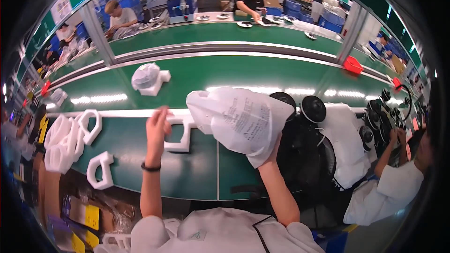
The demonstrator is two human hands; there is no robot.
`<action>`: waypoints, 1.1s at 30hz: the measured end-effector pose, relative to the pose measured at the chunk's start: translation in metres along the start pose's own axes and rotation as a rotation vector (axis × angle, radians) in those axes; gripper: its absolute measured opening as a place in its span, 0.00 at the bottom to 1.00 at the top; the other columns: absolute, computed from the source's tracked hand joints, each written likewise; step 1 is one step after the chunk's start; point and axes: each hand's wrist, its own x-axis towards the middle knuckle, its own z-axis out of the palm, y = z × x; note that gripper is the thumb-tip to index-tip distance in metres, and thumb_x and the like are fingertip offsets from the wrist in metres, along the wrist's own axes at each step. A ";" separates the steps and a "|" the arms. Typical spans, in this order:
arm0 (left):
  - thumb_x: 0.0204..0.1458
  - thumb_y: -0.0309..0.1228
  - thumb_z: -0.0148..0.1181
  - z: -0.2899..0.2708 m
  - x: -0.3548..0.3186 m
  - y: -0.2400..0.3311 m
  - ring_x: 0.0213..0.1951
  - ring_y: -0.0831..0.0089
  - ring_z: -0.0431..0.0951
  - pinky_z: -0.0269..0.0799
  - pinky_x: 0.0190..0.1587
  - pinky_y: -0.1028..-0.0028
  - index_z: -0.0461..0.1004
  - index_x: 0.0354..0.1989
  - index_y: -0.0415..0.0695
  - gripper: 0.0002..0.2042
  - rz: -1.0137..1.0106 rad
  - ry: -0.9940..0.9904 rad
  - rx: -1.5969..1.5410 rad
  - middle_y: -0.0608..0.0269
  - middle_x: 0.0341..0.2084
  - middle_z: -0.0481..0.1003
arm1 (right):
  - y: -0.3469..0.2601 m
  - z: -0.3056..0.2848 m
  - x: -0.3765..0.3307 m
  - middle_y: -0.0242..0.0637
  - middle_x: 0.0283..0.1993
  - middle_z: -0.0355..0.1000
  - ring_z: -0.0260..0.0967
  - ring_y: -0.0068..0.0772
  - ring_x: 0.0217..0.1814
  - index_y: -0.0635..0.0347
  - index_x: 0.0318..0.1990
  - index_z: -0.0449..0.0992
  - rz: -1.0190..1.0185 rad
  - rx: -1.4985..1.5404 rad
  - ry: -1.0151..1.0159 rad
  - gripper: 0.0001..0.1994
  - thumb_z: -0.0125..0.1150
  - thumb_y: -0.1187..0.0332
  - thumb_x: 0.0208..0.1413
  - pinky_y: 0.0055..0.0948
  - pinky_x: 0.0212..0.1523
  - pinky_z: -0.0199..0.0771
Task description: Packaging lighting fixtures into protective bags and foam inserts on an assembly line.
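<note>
A white plastic bag (243, 117) with printed text, bulging round something I cannot make out, is held up over the bench. My right hand (271, 153) grips its lower end, with the fingers partly hidden behind the plastic. My left hand (158, 124), slightly blurred, is raised left of the bag with its fingers apart and nothing seen in them. Just beside it, a white foam frame (186, 137) with a square opening lies on the green bench.
Several white foam frames (63, 136) are piled at the left. On the conveyor beyond, a bagged item (146, 77) sits in foam. Black round-headed units (313, 108) and white bags (344, 140) crowd the right side, near a co-worker (393, 173). A red bin (353, 65) stands farther off.
</note>
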 end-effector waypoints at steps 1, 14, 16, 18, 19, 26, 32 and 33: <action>0.67 0.44 0.50 0.010 -0.018 -0.012 0.24 0.84 0.73 0.68 0.24 0.82 0.73 0.54 0.37 0.21 0.004 -0.176 0.069 0.58 0.41 0.79 | -0.003 0.004 -0.002 0.34 0.72 0.61 0.59 0.46 0.72 0.46 0.71 0.62 0.024 0.030 0.026 0.40 0.40 0.31 0.59 0.54 0.70 0.58; 0.69 0.45 0.44 0.167 -0.067 -0.077 0.58 0.59 0.74 0.72 0.59 0.62 0.63 0.66 0.43 0.24 -0.433 -0.366 -0.636 0.57 0.59 0.72 | 0.016 -0.026 -0.034 0.34 0.66 0.67 0.65 0.39 0.68 0.53 0.68 0.63 -0.040 -0.016 0.015 0.34 0.40 0.38 0.66 0.41 0.67 0.65; 0.66 0.34 0.52 0.176 -0.068 -0.069 0.57 0.63 0.74 0.71 0.59 0.66 0.65 0.65 0.40 0.21 -0.309 -0.351 -0.580 0.58 0.58 0.73 | 0.017 -0.038 -0.039 0.35 0.67 0.65 0.64 0.40 0.68 0.54 0.69 0.62 -0.032 0.064 -0.056 0.35 0.38 0.38 0.66 0.42 0.68 0.63; 0.65 0.31 0.53 0.179 -0.070 -0.072 0.58 0.62 0.73 0.69 0.60 0.65 0.65 0.64 0.39 0.20 -0.149 -0.378 -0.389 0.58 0.57 0.73 | 0.017 -0.060 -0.035 0.36 0.70 0.62 0.60 0.43 0.71 0.54 0.70 0.60 0.020 0.269 -0.091 0.35 0.37 0.38 0.66 0.44 0.71 0.60; 0.64 0.28 0.54 0.181 -0.072 -0.075 0.59 0.62 0.73 0.67 0.62 0.65 0.65 0.64 0.39 0.21 0.000 -0.408 -0.209 0.57 0.57 0.73 | 0.019 -0.089 -0.024 0.37 0.72 0.59 0.57 0.44 0.73 0.54 0.71 0.58 -0.147 -0.026 -0.338 0.35 0.39 0.39 0.66 0.46 0.72 0.57; 0.62 0.24 0.50 0.158 -0.081 -0.056 0.59 0.64 0.72 0.68 0.61 0.66 0.69 0.61 0.38 0.18 0.251 -0.326 0.176 0.54 0.56 0.73 | 0.002 -0.054 -0.063 0.42 0.75 0.52 0.50 0.45 0.76 0.53 0.75 0.49 -0.276 -1.307 -0.221 0.36 0.46 0.45 0.66 0.49 0.75 0.49; 0.71 0.42 0.37 0.200 -0.095 0.027 0.44 0.58 0.81 0.71 0.59 0.61 0.65 0.43 0.46 0.14 -0.144 -0.432 -0.711 0.46 0.40 0.80 | -0.001 -0.047 -0.063 0.41 0.77 0.50 0.48 0.44 0.78 0.53 0.76 0.47 -0.011 0.209 -0.013 0.32 0.39 0.48 0.70 0.47 0.76 0.49; 0.71 0.42 0.38 0.203 -0.093 0.028 0.32 0.66 0.76 0.72 0.50 0.66 0.63 0.40 0.47 0.13 -0.153 -0.609 -0.884 0.56 0.29 0.76 | -0.006 -0.044 -0.066 0.40 0.77 0.50 0.48 0.43 0.78 0.53 0.76 0.47 0.084 0.607 0.019 0.32 0.39 0.49 0.71 0.45 0.76 0.49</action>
